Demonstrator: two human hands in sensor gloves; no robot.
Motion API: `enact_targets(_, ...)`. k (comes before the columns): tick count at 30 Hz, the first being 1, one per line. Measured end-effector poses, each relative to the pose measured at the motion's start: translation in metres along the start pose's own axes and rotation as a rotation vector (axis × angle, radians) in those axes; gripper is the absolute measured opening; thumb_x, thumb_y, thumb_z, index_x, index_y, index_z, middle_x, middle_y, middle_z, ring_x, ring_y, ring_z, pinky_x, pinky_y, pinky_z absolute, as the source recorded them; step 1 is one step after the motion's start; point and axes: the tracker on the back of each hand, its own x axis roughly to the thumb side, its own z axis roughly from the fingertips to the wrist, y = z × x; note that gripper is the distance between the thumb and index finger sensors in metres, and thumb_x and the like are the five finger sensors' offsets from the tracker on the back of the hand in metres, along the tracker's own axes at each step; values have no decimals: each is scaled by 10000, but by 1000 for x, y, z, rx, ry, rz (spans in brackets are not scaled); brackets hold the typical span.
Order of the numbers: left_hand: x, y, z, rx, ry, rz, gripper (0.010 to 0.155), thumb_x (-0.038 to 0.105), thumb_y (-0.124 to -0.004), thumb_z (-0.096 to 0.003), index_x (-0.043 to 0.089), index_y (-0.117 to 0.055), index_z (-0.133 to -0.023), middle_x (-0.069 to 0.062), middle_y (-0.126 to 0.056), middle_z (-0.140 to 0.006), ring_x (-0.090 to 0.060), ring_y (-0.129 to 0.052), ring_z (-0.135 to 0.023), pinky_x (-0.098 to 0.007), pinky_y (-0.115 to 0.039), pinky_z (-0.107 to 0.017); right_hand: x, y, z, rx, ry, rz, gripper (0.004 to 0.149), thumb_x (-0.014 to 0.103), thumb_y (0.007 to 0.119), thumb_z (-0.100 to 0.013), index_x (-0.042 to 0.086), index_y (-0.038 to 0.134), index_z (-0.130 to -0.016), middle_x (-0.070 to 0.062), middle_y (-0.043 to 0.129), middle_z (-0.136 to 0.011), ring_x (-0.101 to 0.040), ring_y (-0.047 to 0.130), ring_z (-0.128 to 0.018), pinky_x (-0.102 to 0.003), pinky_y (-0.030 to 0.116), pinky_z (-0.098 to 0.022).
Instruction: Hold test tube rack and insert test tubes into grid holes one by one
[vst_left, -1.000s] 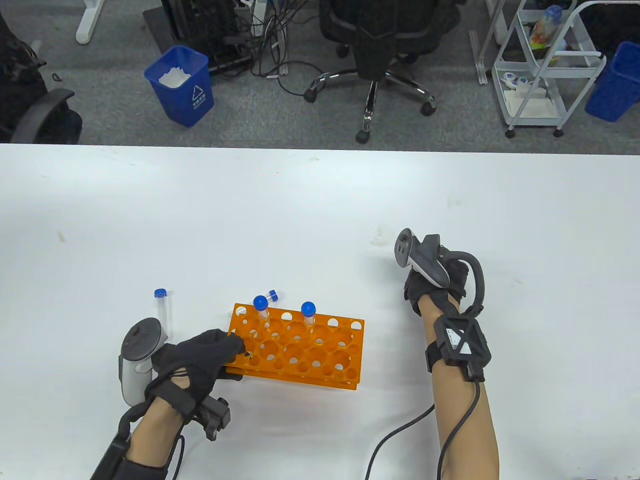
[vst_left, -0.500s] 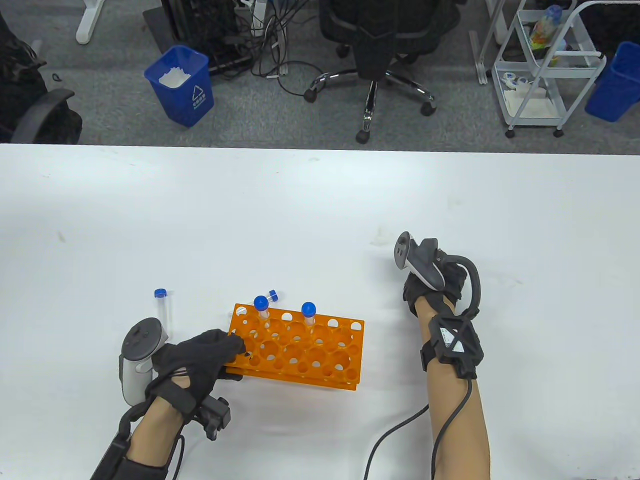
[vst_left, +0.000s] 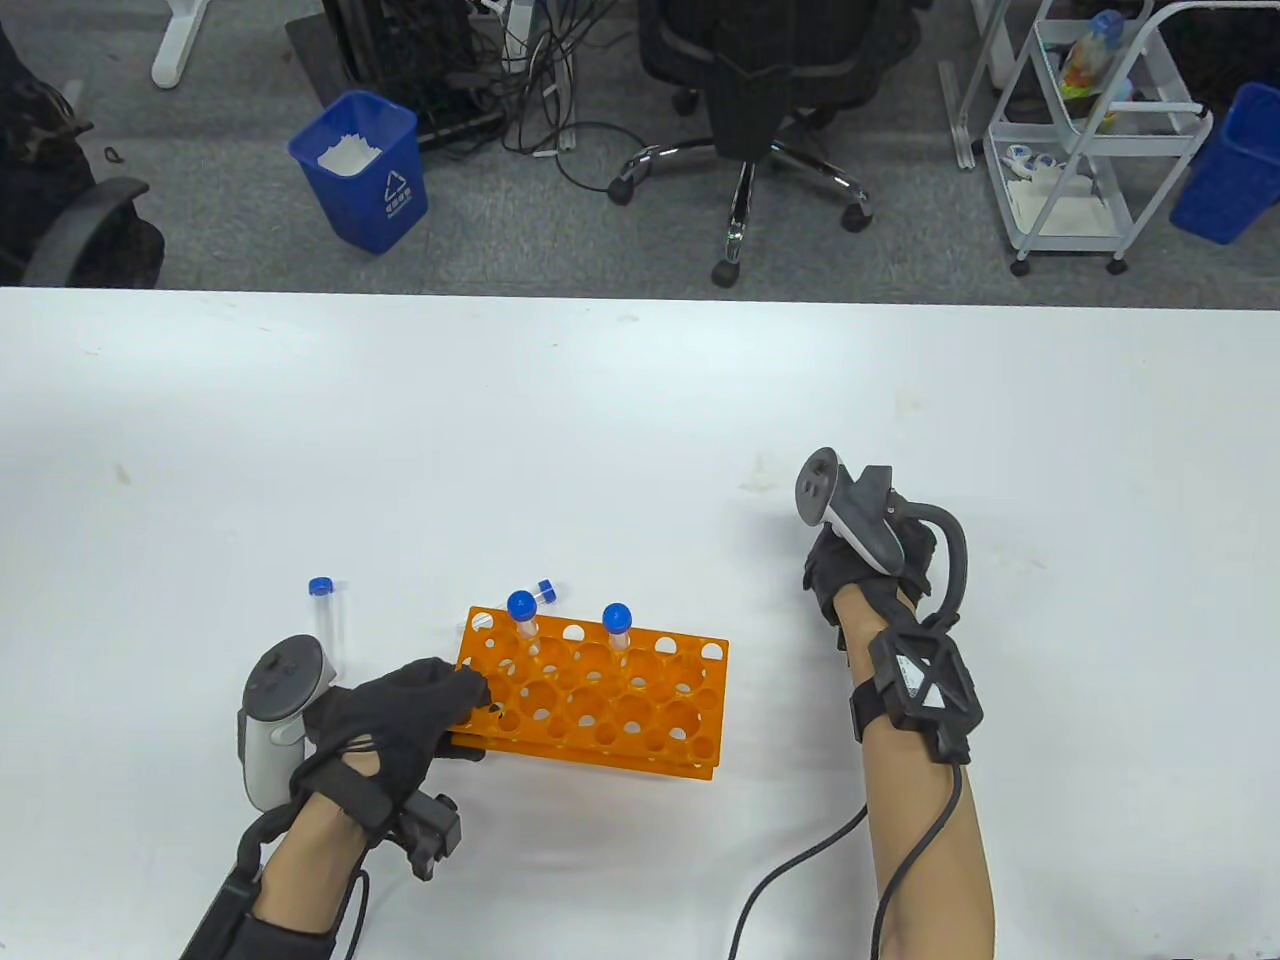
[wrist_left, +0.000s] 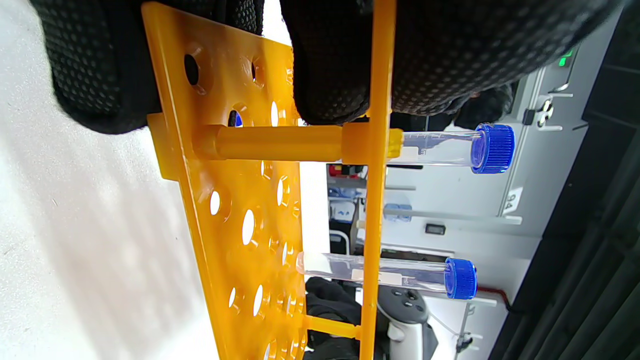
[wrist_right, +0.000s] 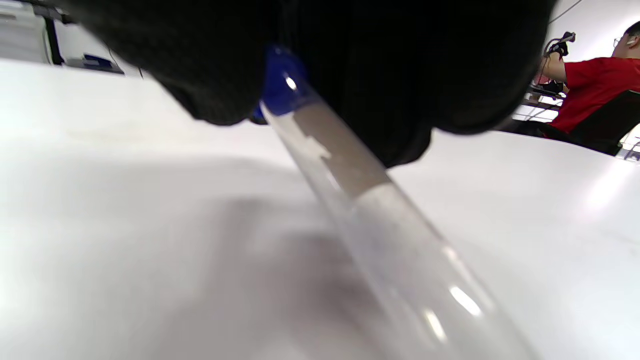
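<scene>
Left hand: left hand (vst_left: 400, 710) is gripping the near-left end of the orange test tube rack (vst_left: 600, 700), with fingers (wrist_left: 330, 60) wrapping over its top plate and reaching between the plates in the left wrist view.
Rack: test tube rack is sitting flat on the white bench (vst_left: 640, 400), near the front edge; most grid holes are showing vacant.
Seated tubes: two blue-capped tubes are standing upright in the rack's far row, one toward the left (vst_left: 522, 612) and one nearer the middle (vst_left: 616, 625).
Right hand: right hand (vst_left: 865, 565) is hovering to the right of the rack, well apart from it, and is grasping a clear blue-capped tube (wrist_right: 360, 200) near the cap end, as the right wrist view shows; the tube itself is hiding under the hand in the table view.
Loose tubes: one tube (vst_left: 322, 615) is lying on the bench beside the left hand's tracker, and another (vst_left: 543, 591) is lying just behind the rack's far edge.
Handling, judged: tubes are looking light, rigid and smooth-walled, so likely slippery and possibly brittle; taking hold just below the cap is leaving the rounded end free for entering a hole.
Rack handling, judged: rack is looking stiff but light, so steadying it at the end is likely guarding against sliding.
</scene>
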Motion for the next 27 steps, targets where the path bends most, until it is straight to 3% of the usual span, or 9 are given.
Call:
enact_targets(6, 0, 1, 1, 4, -1, 5, 391, 471, -842, -396, 163, -879, -633, -317, -633, -900, -447, -990, -621, -499, -918, -418, 0, -46, 24, -114, -77, -110, 513, 284, 828, -400, 220, 791, -908, -199, 847, -867, -408, 966, -632, -578, 840, -468)
enact_targets(17, 0, 2, 1, 9, -3, 11, 392, 471, -842, -396, 162, -880, -633, -317, -632, -899, -447, -989, -622, -500, -918, -419, 5, -131, 103, -409, -305, -238, 540, 249, 855, -382, 163, 779, -910, -197, 867, -875, -411, 994, -649, -572, 865, -466)
enact_targets(27, 0, 3, 2, 24, -7, 18, 389, 471, -842, -397, 163, -881, -631, -316, -633, -900, -447, -991, -620, -499, -918, -419, 22, -168, 175, -544, -544, -317, 557, 299, 908, -353, 146, 811, -879, -174, 954, -801, -372, 1054, -552, -537, 907, -410)
